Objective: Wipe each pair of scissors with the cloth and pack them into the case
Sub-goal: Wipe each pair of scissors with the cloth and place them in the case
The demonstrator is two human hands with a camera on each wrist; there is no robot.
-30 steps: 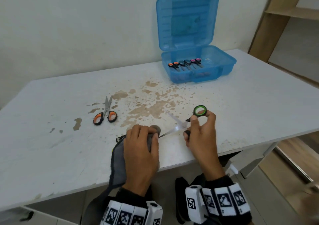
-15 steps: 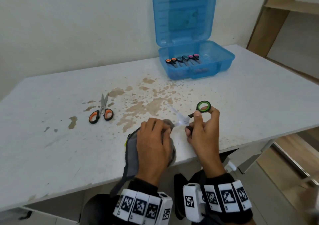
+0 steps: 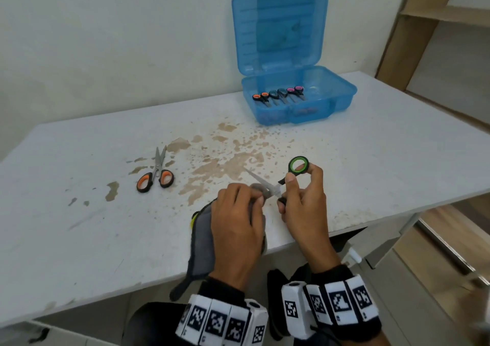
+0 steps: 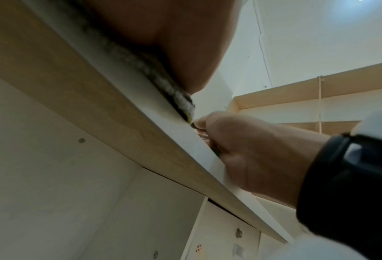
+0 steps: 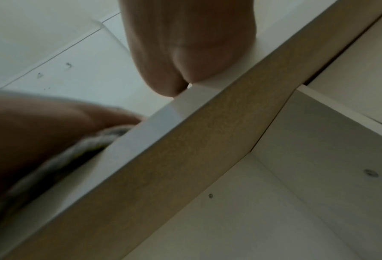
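My right hand (image 3: pixel 299 199) grips the handles of the green-handled scissors (image 3: pixel 298 164), blades spread open and pointing left. My left hand (image 3: pixel 238 213) holds the grey cloth (image 3: pixel 202 239) pinched round the lower blade near the pivot; the upper blade (image 3: pixel 256 177) sticks out bare. Orange-handled scissors (image 3: pixel 156 176) lie shut on the table to the left. The open blue case (image 3: pixel 299 104) stands at the back and holds three pairs of scissors (image 3: pixel 278 95) side by side. Both wrist views look up from below the table edge (image 4: pixel 141 140); the cloth edge (image 4: pixel 163 84) shows under my left palm.
The white table (image 3: pixel 79 226) has brown stains (image 3: pixel 225 162) in its middle. The cloth hangs over the front edge. A wooden shelf unit (image 3: pixel 424 14) stands at the right, past the table's end. The case lid leans against the wall.
My left hand with the cloth has slid right along the lower blade toward the pivot and my right hand. The right hand holds the scissors in much the same place.
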